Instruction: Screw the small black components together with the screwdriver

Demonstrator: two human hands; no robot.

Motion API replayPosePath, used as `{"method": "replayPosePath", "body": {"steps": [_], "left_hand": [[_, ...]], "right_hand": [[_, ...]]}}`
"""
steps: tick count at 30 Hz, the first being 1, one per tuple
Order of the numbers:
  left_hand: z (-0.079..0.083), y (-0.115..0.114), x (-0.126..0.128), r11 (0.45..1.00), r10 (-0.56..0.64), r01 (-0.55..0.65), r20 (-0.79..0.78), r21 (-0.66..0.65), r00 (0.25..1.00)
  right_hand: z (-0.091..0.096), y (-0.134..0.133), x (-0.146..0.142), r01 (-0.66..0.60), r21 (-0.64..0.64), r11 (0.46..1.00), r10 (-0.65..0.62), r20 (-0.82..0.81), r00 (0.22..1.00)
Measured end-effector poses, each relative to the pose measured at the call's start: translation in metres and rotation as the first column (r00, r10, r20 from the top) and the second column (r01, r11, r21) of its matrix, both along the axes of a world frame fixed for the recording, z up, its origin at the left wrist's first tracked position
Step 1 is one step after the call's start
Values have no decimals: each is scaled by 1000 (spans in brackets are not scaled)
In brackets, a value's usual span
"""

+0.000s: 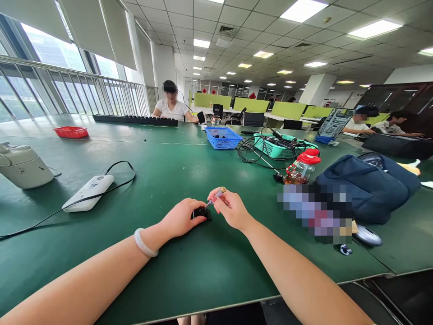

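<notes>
On the green tabletop, my left hand (181, 217) is closed round a small black part (202, 213), pressing it against the surface. What kind of part it is I cannot make out. My right hand (232, 208) pinches a small screwdriver (219, 193) with a pale, see-through handle and a brass-coloured end cap. The tool is tilted, its shaft pointing down and left, and its tip is at the top of the black part. Whether the tip sits in a screw is too small to tell.
A white power bank (89, 194) with a black cable lies left, near a white kettle-like container (25, 166). Farther off are a red tray (71, 132), a blue basket (223, 137) and a teal basket (284, 146) of cables. A red-lidded jar (302, 167) and dark blue bag (368, 187) stand right.
</notes>
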State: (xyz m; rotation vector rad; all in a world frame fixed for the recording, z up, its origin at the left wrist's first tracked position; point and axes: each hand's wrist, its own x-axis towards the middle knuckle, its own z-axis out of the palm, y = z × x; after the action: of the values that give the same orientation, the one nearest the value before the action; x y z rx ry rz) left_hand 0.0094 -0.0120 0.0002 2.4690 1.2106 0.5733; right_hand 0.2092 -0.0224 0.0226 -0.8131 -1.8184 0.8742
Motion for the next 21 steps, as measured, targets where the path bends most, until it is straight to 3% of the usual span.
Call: {"method": "replayPosePath", "body": {"steps": [10,21], "left_hand": [[-7,7,-8,999,-48,48,23,2,999],[-3,4,-6,999,-28,28,17,27,999]], "right_hand": [[-3,3,1,38,11,999,-38,29,999],[0,4,1,41,-46,998,-39,54,998]]}}
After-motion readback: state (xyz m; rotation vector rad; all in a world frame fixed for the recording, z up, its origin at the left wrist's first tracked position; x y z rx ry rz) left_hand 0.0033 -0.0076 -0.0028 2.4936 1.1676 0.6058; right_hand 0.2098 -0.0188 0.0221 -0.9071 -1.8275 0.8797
